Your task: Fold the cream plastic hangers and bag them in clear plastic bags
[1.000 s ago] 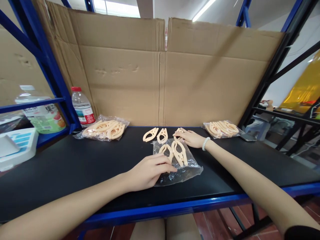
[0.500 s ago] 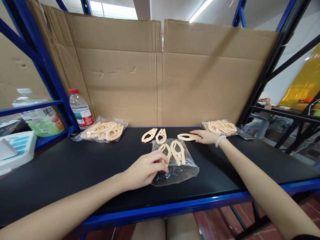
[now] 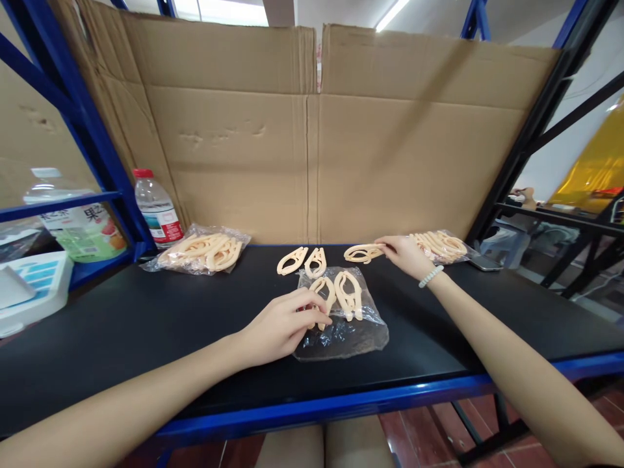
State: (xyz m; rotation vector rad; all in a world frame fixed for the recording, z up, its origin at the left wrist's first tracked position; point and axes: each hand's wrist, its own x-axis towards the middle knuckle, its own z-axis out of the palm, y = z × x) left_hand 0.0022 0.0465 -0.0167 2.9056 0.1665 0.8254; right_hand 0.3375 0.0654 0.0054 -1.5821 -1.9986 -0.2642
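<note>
A clear plastic bag (image 3: 341,348) lies flat on the black table, with cream plastic clothes pegs (image 3: 348,296) side by side in it. My left hand (image 3: 287,320) is closed at the bag's left side, fingers curled over the lower end of the left peg; the exact grip is partly hidden. Further back, my right hand (image 3: 407,255) pinches the handle end of another cream clothes peg (image 3: 359,253), its rounded end pointing left. Two loose pegs, one slanted (image 3: 292,261) and one more upright (image 3: 315,262), lie behind the bag.
A full bag of pegs (image 3: 202,250) lies at the back left, another bag (image 3: 441,246) behind my right hand. A phone (image 3: 485,262) sits beside it. A red-capped bottle (image 3: 156,211) stands in the left corner. Cardboard (image 3: 234,149) walls the back; a blue rail (image 3: 351,411) edges the front.
My right hand has lifted the peg slightly and turned it, moving a little back with it. My left hand stays at the bag with small finger movement. The view has shifted slightly.
</note>
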